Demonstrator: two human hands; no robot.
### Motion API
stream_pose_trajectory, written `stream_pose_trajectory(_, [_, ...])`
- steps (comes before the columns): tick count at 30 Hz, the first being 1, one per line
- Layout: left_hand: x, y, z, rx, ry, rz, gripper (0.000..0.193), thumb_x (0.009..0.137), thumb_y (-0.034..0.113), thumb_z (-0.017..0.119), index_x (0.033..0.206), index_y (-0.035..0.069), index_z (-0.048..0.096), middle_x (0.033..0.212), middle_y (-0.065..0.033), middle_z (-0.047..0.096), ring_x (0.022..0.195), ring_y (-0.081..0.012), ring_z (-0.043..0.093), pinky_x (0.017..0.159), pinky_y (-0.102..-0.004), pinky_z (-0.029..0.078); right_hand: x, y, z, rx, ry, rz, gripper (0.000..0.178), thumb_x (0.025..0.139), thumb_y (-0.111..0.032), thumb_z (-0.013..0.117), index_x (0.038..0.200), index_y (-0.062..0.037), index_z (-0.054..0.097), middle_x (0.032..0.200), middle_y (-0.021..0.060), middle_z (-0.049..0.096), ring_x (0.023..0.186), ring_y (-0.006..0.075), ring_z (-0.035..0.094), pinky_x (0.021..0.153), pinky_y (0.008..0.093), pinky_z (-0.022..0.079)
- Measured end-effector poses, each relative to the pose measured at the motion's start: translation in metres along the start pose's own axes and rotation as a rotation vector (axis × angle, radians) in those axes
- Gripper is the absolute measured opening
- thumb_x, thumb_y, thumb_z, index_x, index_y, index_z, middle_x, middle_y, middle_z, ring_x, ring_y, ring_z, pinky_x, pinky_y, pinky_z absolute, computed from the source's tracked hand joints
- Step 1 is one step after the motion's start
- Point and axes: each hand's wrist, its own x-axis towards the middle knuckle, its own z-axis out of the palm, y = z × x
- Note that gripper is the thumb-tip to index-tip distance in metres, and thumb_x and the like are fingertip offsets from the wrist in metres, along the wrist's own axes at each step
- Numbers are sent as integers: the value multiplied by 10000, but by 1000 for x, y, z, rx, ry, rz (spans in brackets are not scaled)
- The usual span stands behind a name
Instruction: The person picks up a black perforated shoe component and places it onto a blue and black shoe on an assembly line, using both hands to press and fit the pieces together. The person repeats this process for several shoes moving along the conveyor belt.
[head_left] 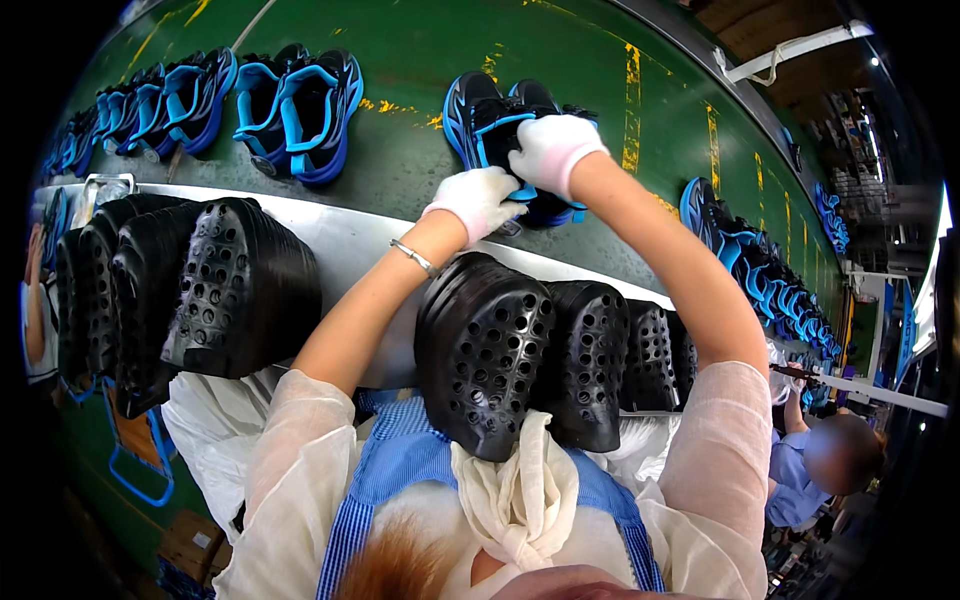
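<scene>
From where I stand, the lens sits on the worker's head, the left one of a side-by-side pair, and faces steeply down along the person's own front and away across the long green worktop with yellow markings (410, 60). Closest beneath it is the knotted cream cloth scarf (520, 490); the bare forearms (383, 290) stretch off from the near side. The left hand (478, 203) and right hand (556, 153), both gloved in white fabric, are at arm's reach, around mid-view. The fisheye's wide sweep catches a person in a light-blue shirt (795, 480) at right, the worktop's far edge bowing into a curve.
</scene>
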Motion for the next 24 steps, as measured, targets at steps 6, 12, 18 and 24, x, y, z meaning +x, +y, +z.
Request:
stream_pose_trajectory(6, [18,4,-4,148,-248,-78,348,796,349,609,1011,83,675,1045,-141,655,969,-313,620,851,-392,501,52,-18,31,-98,-41,-105,249,811,-152,565,1011,-89,698,1046,139,668,981,281,642,842,376,513])
stream_pose_trajectory(12, [27,6,-12,164,-326,-150,470,734,399,625,1091,95,643,1068,-151,645,973,-312,619,860,-385,496,65,-16,35,3,48,-29,253,789,-122,597,1019,-74,691,1068,140,662,991,284,638,856,360,511])
stream_pose_trajectory(18, [25,3,-5,178,-307,-167,458,750,400,636,1097,102,638,1085,-145,643,985,-315,615,863,-381,495,46,-21,24,-111,29,-70,254,793,-120,600,1025,-85,700,1055,116,678,977,264,655,813,363,527])
stream_pose_trajectory(24, [30,8,-7,218,-359,-168,442,757,393,633,1071,83,647,1079,-152,644,985,-316,615,860,-382,495,58,-14,32,-226,124,-143,244,766,-103,639,999,-91,710,1032,101,688,954,250,666,773,359,539])
